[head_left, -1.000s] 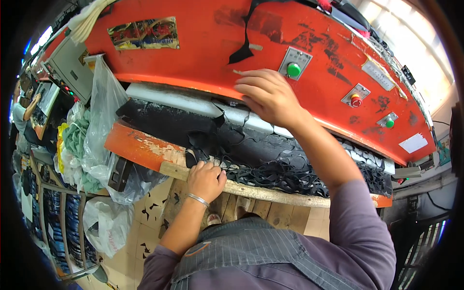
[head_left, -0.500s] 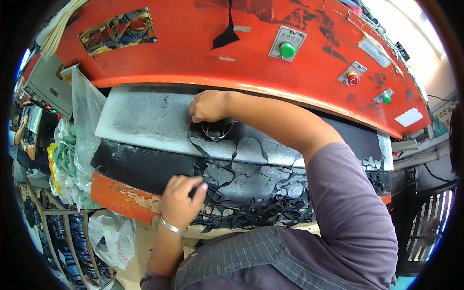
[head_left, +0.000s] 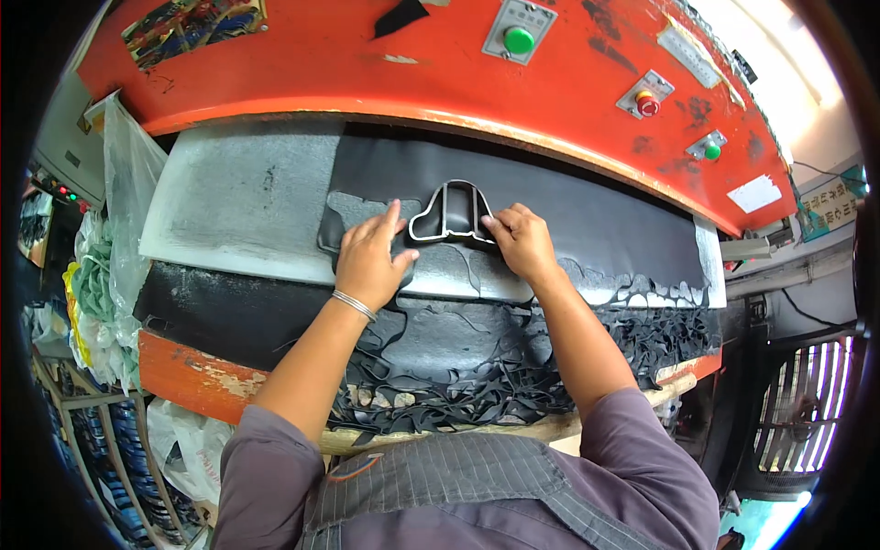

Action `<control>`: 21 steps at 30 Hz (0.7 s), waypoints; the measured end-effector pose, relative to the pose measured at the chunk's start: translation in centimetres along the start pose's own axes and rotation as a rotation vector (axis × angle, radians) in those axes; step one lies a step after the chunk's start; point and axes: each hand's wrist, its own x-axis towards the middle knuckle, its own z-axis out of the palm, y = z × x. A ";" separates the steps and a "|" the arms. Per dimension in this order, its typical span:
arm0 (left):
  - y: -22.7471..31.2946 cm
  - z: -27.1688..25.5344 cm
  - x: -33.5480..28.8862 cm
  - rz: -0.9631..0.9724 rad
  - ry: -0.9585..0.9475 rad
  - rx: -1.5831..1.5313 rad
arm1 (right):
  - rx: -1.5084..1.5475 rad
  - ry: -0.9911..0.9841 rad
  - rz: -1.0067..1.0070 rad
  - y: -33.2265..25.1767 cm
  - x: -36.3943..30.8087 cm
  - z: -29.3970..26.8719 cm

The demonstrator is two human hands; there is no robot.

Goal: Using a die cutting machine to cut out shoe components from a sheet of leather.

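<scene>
A cutting die [head_left: 444,236], a metal-edged outline with a rounded top and crossbars, lies on a black sheet [head_left: 587,215] over a pale board. My right hand [head_left: 522,240] pinches the die's right end between thumb and fingers. Just left of the die, my left hand [head_left: 368,252] is open, its index finger and thumb apart, over the sheet's cut-out left edge. I cannot tell whether it touches the sheet.
Curly black offcuts [head_left: 458,394] pile along the near edge. Behind the board rises a red machine front [head_left: 367,73] with a green button [head_left: 519,39] and a red knob [head_left: 648,104]. A clear plastic bag [head_left: 126,183] hangs at the left.
The die has moved right along the sheet. My right arm has drawn back from its reach across to the left, and my left hand has come up onto the board. The view has shifted.
</scene>
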 end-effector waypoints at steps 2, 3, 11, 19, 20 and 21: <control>0.2 0.2 0.6 -0.023 0.017 -0.026 | 0.042 0.013 -0.105 0.9 -0.3 -1.0; 0.4 0.2 0.8 -0.047 0.009 -0.038 | 0.084 0.026 -0.227 1.5 -0.5 -1.2; 0.1 0.3 1.4 0.017 0.054 -0.072 | -0.043 0.047 -0.404 3.8 -1.0 0.3; 0.1 0.3 1.0 0.031 0.034 -0.019 | -0.145 0.126 -0.431 3.1 -1.6 0.5; 0.4 0.1 1.3 0.021 0.027 -0.015 | -0.143 0.096 -0.421 3.3 -1.6 0.5; 0.8 -0.3 1.3 -0.108 -0.063 -0.102 | -0.146 0.089 -0.385 3.3 -1.9 0.3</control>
